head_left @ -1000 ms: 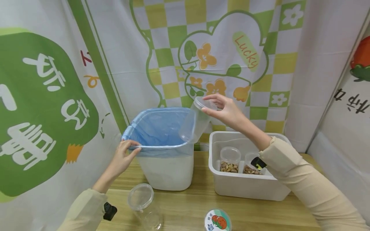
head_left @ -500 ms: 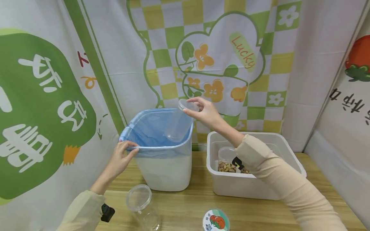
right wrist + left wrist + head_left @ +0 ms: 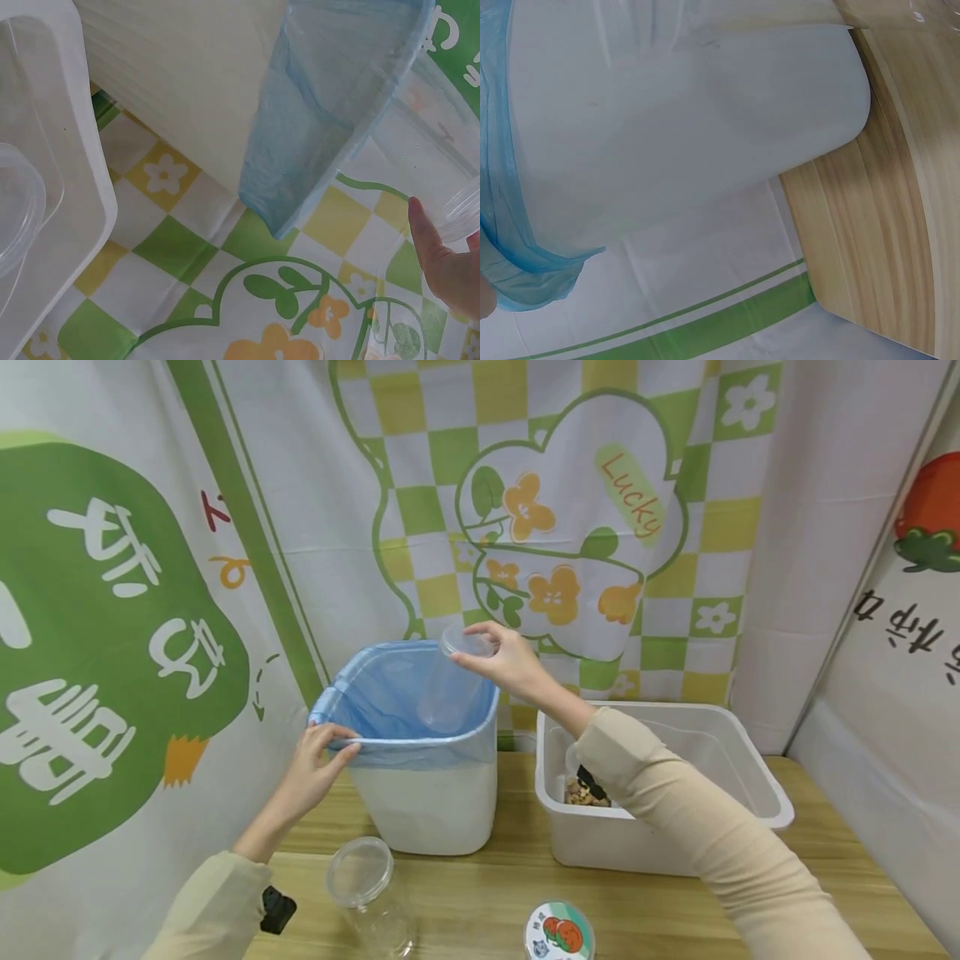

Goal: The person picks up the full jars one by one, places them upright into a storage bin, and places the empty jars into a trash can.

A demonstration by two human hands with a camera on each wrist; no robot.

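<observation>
A white trash can lined with a blue bag stands on the wooden table. My left hand pinches its front left rim, fingers over the bag's edge and thumb in front. By its lidded upper end, my right hand holds a clear plastic jar over the can. The jar tilts slightly, its lower end inside the opening; no contents show in it. In the right wrist view, the same jar rests against my fingers beside the bag. The left wrist view shows mostly the can's side.
Right of the can sits a white plastic tub, holding a jar of nuts partly hidden by my right sleeve. A second clear jar stands at the front. Nearby is a round lid with a tomato-like picture. A printed curtain hangs behind.
My right hand has carried the jar leftward and slightly down, from the can's right edge to over its opening. The jar is more upright. My left hand stays on the rim.
</observation>
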